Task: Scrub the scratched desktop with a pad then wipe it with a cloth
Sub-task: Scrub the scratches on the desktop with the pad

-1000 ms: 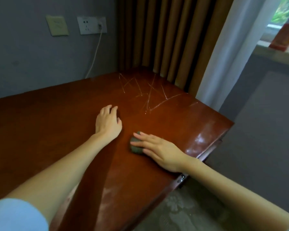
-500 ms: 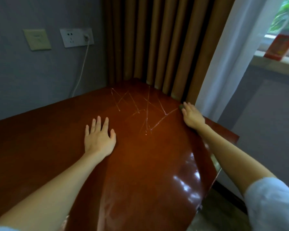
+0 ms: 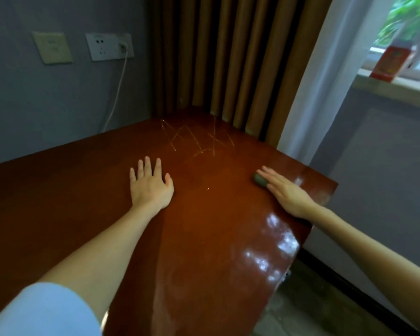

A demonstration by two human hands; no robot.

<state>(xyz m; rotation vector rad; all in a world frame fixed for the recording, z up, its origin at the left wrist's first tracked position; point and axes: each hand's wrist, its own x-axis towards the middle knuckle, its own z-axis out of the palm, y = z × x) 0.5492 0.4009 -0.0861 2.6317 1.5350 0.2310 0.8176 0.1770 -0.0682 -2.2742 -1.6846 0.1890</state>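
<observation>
A glossy red-brown desktop (image 3: 204, 238) fills the middle of the view. Pale scratches (image 3: 199, 139) cross its far corner. My left hand (image 3: 150, 185) lies flat on the wood with fingers spread, just short of the scratches. My right hand (image 3: 284, 190) presses straight fingers down on a small grey-green pad (image 3: 259, 179) near the desk's right edge. Most of the pad is hidden under the fingers. No cloth is in view.
Brown curtains (image 3: 228, 57) and a white sheer curtain (image 3: 325, 69) hang behind the desk's far corner. A wall socket (image 3: 109, 46) with a white cable is at the back left. A red box (image 3: 388, 63) stands on the windowsill. Floor lies beyond the right edge.
My right hand has pulled back from the far right edge by the curtain toward me, with the pad under its fingers. My left hand stays flat in the same spot.
</observation>
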